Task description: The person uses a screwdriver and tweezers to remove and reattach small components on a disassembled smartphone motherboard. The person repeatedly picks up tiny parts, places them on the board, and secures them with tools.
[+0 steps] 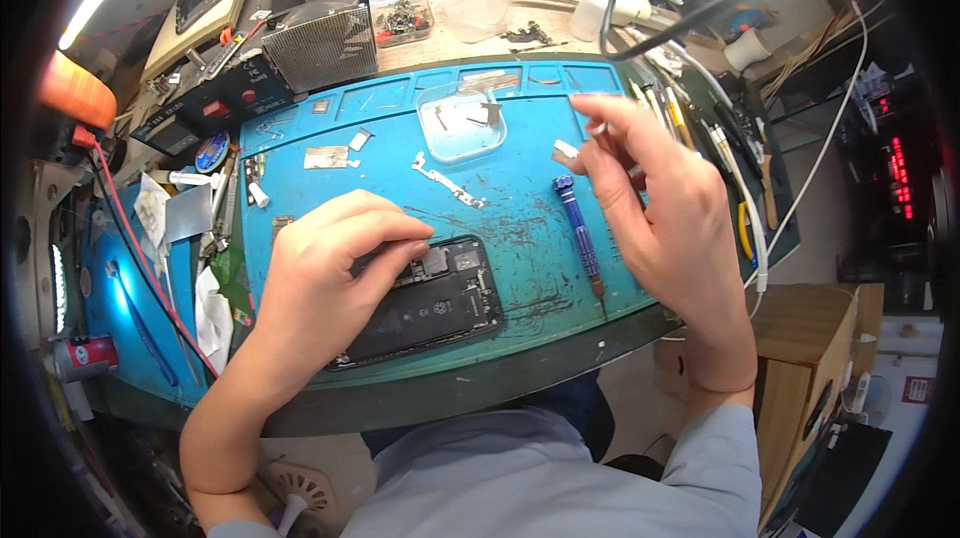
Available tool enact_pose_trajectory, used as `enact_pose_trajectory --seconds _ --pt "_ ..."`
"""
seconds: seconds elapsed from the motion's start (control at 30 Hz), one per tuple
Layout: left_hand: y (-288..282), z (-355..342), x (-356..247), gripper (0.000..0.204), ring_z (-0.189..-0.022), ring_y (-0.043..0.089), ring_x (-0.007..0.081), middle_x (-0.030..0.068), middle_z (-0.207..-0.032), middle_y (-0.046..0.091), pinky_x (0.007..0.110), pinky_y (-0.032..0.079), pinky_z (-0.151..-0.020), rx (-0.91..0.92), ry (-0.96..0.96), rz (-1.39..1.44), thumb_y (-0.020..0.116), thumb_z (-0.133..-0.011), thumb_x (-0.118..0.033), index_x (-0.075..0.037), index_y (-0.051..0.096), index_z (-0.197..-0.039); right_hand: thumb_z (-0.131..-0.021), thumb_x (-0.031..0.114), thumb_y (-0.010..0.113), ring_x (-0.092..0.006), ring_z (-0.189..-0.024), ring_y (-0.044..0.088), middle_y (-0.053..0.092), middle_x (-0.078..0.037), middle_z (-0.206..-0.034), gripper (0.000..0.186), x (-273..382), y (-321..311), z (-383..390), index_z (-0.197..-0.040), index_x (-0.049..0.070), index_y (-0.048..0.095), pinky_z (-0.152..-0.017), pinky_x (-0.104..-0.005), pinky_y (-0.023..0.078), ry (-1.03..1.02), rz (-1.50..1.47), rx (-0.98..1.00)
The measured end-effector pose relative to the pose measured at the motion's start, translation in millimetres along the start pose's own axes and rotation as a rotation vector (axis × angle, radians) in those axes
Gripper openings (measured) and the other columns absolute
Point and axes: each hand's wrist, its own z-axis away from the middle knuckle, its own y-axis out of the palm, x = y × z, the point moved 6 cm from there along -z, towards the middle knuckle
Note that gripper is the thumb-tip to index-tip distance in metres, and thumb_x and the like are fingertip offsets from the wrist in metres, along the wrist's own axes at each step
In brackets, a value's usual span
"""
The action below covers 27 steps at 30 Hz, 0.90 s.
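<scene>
My left hand [330,288] is over an opened black phone [430,313] on the blue mat, thumb and forefinger pinched at its upper part; what they hold, if anything, is hidden. My right hand [665,218] is raised at the right, fingers curled and thumb close to them; I cannot make out what is between them. Below it lies a blue screwdriver [572,218]. Small metal plates [325,157], a white bracket [450,181] and a clear tray [460,143] holding small pieces lie farther back on the mat.
A black powered unit [215,98], a mesh-fronted box [320,43] and parts containers [400,20] line the back. An orange object [75,88] with wires is at the left. Tools and white cables [760,258] crowd the right edge, beside a wooden box [810,338].
</scene>
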Motion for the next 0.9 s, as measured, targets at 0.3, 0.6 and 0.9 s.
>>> enact_pose_trajectory --seconds 0.3,0.6,0.9 --pt "-1 5 0 0.014 -0.083 0.073 0.0245 0.0112 -0.092 0.075 0.034 0.058 -0.073 -0.037 0.040 0.050 0.082 -0.084 0.005 0.000 0.079 -0.097 -0.095 0.015 0.079 -0.0296 -0.081 0.071 0.068 -0.009 -0.099 0.036 -37 -12 47 -0.129 0.009 0.070 -0.070 -0.0421 0.056 0.074 0.547 -0.079" --pt "-3 7 3 0.013 -0.085 0.074 0.0260 0.0113 -0.093 0.075 0.035 0.058 -0.075 -0.048 0.065 0.044 0.082 -0.085 0.003 0.000 0.078 -0.097 -0.090 -0.007 0.070 -0.0126 -0.074 0.064 0.065 -0.004 -0.093 0.031 -43 -8 53 -0.118 0.003 0.079 -0.066 -0.0301 0.051 0.281 -0.027 0.192" --pt "-2 9 11 0.012 -0.086 0.074 0.0275 0.0121 -0.092 0.075 0.036 0.058 -0.075 -0.047 0.036 0.053 0.081 -0.086 0.003 0.000 0.078 -0.097 -0.098 0.001 0.075 -0.0158 -0.087 0.068 0.067 -0.012 -0.106 0.016 -29 20 58 -0.111 0.002 0.066 -0.058 -0.0261 0.051 0.528 -1.233 0.307"
